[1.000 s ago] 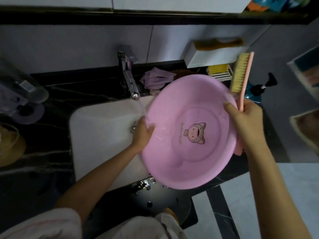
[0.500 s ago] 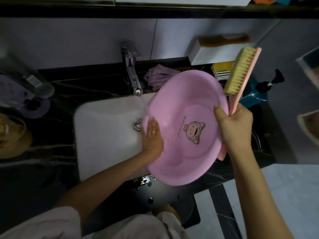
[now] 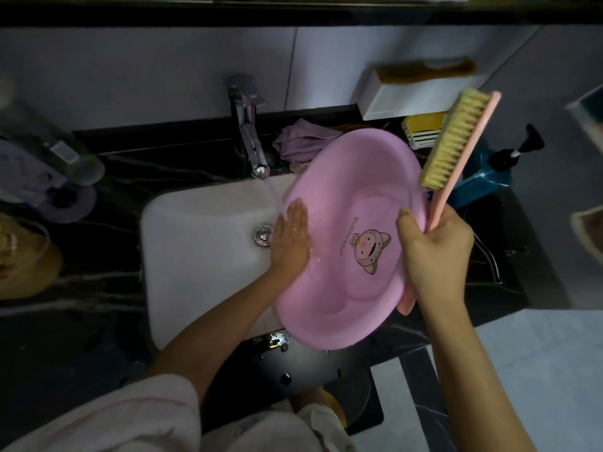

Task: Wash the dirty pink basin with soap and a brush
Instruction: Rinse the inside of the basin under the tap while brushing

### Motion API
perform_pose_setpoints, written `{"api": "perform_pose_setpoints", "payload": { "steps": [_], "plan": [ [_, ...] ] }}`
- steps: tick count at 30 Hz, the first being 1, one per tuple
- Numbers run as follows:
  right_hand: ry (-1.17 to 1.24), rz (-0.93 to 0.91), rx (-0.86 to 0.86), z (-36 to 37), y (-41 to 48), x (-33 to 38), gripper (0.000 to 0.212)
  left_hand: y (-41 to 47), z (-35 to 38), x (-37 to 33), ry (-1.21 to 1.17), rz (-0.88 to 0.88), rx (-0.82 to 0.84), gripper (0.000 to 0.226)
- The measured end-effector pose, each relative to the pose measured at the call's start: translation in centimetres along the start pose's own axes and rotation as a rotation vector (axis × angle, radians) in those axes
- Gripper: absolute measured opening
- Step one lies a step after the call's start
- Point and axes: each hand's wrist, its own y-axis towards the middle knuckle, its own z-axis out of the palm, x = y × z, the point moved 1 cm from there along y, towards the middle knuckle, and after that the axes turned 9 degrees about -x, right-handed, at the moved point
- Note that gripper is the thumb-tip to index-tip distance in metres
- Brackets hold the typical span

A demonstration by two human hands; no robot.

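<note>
A pink basin (image 3: pixel 352 177) with a cartoon print on its bottom is held tilted over the right side of the white sink (image 3: pixel 202 243), its inside facing me. My right hand (image 3: pixel 434 252) grips the basin's right rim together with the handle of a pink scrub brush (image 3: pixel 456 141), whose pale bristles stick up past the rim. My left hand (image 3: pixel 292 239) lies flat, fingers straight, on the wet inner left wall of the basin. Water runs from the chrome tap (image 3: pixel 251 141) onto the basin edge beside that hand.
A purple cloth (image 3: pixel 300 141) lies behind the basin. A teal pump bottle (image 3: pixel 489 171), a yellow sponge in a white rack (image 3: pixel 421 132) and a white box (image 3: pixel 417 93) crowd the back right. Purple-lidded containers (image 3: pixel 42 177) stand on the dark counter at left.
My left hand went from gripping the basin's left rim to lying flat inside it and has slid upward along the wall. The basin and brush shifted slightly.
</note>
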Motion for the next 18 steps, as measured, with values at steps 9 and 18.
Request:
{"api": "perform_pose_setpoints", "payload": {
  "steps": [9, 18],
  "plan": [
    [0.008, -0.022, 0.002, 0.0, -0.2, -0.3, 0.028, -5.0, -0.8, 0.6, -0.433, -0.517, 0.207, 0.071],
    [-0.165, -0.022, 0.15, -0.2, 6.1, 0.2, 0.016, -2.3, -0.4, 3.7, -0.564, -0.326, 0.269, 0.064]
  ]
}}
